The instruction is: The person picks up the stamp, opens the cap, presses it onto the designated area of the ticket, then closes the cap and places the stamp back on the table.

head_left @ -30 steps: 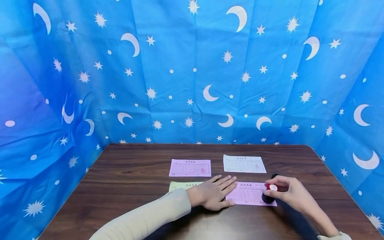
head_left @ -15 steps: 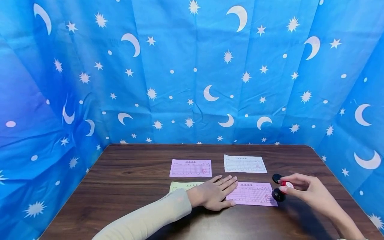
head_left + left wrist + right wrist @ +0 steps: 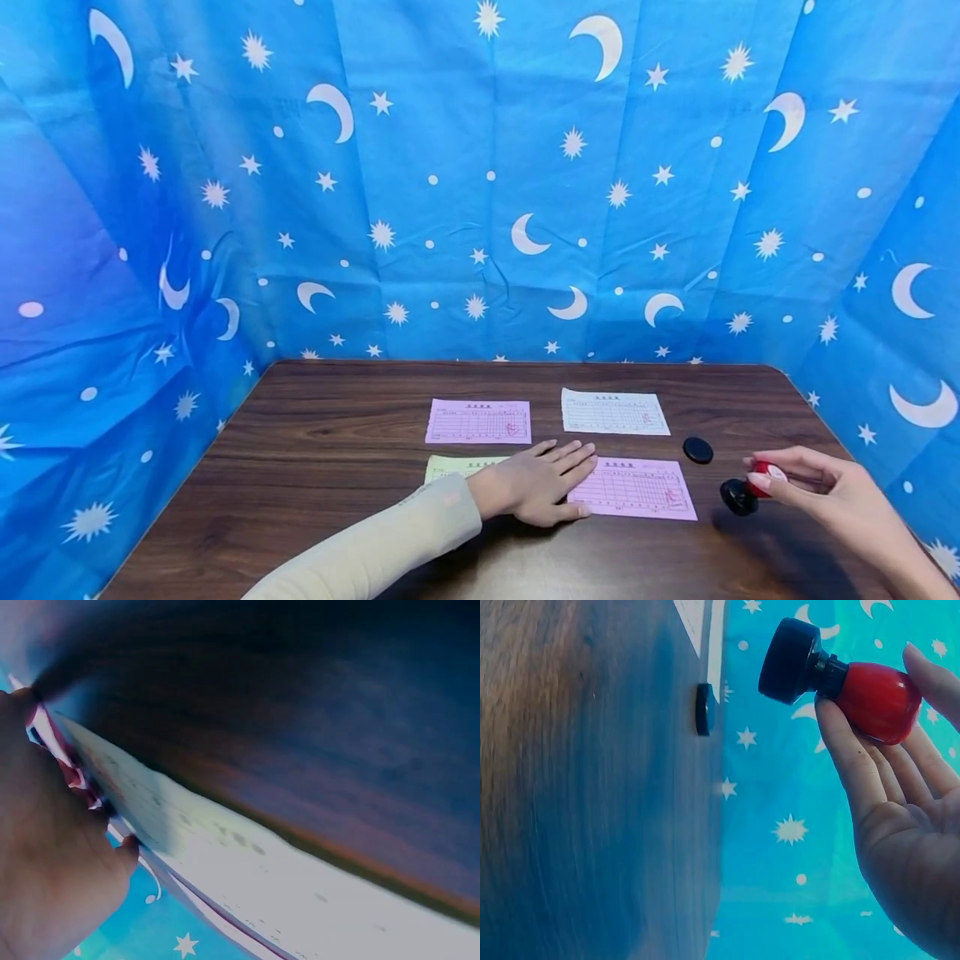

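My right hand (image 3: pixel 832 496) pinches the red handle of a round stamp (image 3: pixel 877 701) between thumb and fingers. The stamp's black base hangs above the table, right of the near pink slip (image 3: pixel 637 489), which bears a red mark at its right end. My left hand (image 3: pixel 536 483) lies flat with straight fingers, its tips on that pink slip's left edge. Under the left wrist a yellow-green slip (image 3: pixel 457 467) is partly hidden. A round black cap (image 3: pixel 698 450) lies on the table beyond the stamp, also small in the right wrist view.
Farther back on the brown wooden table (image 3: pixel 330 433) lie another pink slip (image 3: pixel 478 422) and a white slip (image 3: pixel 615 412), both with red marks. A blue curtain (image 3: pixel 450 208) with moons and stars surrounds the table's far side and ends.
The right hand has lifted the stamp off the near pink slip and carried it right. A red mark and the black cap are now uncovered. The left hand stays put.
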